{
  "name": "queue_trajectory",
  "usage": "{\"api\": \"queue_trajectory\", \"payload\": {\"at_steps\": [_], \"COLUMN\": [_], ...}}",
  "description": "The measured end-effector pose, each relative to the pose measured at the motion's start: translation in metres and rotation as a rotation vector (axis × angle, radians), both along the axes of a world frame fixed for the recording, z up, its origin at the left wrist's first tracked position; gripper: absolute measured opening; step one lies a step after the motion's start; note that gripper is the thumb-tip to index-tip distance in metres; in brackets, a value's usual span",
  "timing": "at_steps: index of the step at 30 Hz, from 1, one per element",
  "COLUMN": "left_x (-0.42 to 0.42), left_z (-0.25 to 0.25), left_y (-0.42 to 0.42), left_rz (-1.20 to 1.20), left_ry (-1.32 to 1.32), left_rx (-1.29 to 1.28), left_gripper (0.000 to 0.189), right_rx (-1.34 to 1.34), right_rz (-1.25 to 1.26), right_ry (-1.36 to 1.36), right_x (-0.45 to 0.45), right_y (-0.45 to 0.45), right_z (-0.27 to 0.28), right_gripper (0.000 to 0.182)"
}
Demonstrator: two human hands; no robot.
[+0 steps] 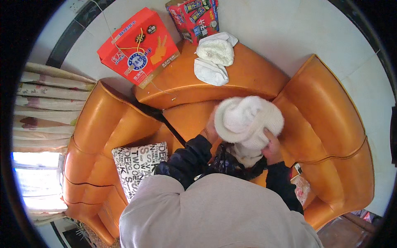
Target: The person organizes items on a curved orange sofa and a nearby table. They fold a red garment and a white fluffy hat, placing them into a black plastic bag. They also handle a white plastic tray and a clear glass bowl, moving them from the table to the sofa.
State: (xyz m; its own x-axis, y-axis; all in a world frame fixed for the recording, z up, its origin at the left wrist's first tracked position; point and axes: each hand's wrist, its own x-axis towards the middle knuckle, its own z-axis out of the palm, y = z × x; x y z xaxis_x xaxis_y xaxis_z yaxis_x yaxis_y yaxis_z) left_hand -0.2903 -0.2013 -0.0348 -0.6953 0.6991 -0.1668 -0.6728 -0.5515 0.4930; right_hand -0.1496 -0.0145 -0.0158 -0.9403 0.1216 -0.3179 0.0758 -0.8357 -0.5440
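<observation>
A fluffy cream-white knitted hat (248, 116) with a rolled brim is held between both hands, above the seat of an orange leather sofa. My left hand (211, 125) grips its left edge, with the fingers partly hidden behind it. On the lower right side, my right hand (272, 148) pinches the fabric between thumb and fingers. Just below hangs or lies more pale fuzzy fabric (246, 158), within a black plastic bag (221, 159). Whether that fabric joins the hat I cannot tell.
On the sofa's backrest (254, 71) lie white folded cloth pieces (214, 59). Behind stand a red gift box (139, 49) with a cord handle and a red drinks carton (198, 21). A lettered cushion (136, 167) lies left; a clear plastic bag (301, 188) lies right.
</observation>
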Motion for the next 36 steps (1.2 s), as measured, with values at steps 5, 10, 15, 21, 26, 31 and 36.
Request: {"api": "queue_trajectory", "payload": {"at_steps": [5, 10, 15, 21, 26, 31, 36], "left_x": [-0.034, -0.132, -0.231, -0.298, -0.346, -0.38, -0.283], "left_z": [-0.075, -0.059, -0.015, -0.052, 0.022, 0.17, 0.264], "left_y": [-0.011, 0.009, 0.029, 0.039, 0.044, -0.001, -0.004], "left_rz": [-0.125, 0.385, 0.767, 0.346, 0.732, 0.963, 0.547], "left_ry": [0.041, 0.984, 1.73, 1.976, 1.696, 1.298, 0.783], "left_rx": [-0.831, -1.263, -1.479, -1.918, -1.936, -1.046, -0.579], "left_gripper": [0.027, 0.031, 0.035, 0.036, 0.031, 0.034, 0.032], "right_rx": [0.13, 0.284, 0.283, 0.274, 0.282, 0.273, 0.214], "right_rz": [-0.145, -0.369, -0.488, -0.574, -0.621, -0.597, -0.468], "right_ry": [-0.093, -0.342, -0.386, -0.489, -0.524, -0.365, -0.229], "right_x": [0.054, 0.1, 0.145, 0.152, 0.143, 0.118, 0.096], "right_y": [0.044, 0.045, 0.048, 0.033, 0.027, 0.028, 0.04], "right_z": [-0.008, 0.021, -0.004, 0.0, 0.009, 0.025, 0.019], "right_gripper": [0.053, 0.056, 0.061, 0.066, 0.058, 0.059, 0.058]}}
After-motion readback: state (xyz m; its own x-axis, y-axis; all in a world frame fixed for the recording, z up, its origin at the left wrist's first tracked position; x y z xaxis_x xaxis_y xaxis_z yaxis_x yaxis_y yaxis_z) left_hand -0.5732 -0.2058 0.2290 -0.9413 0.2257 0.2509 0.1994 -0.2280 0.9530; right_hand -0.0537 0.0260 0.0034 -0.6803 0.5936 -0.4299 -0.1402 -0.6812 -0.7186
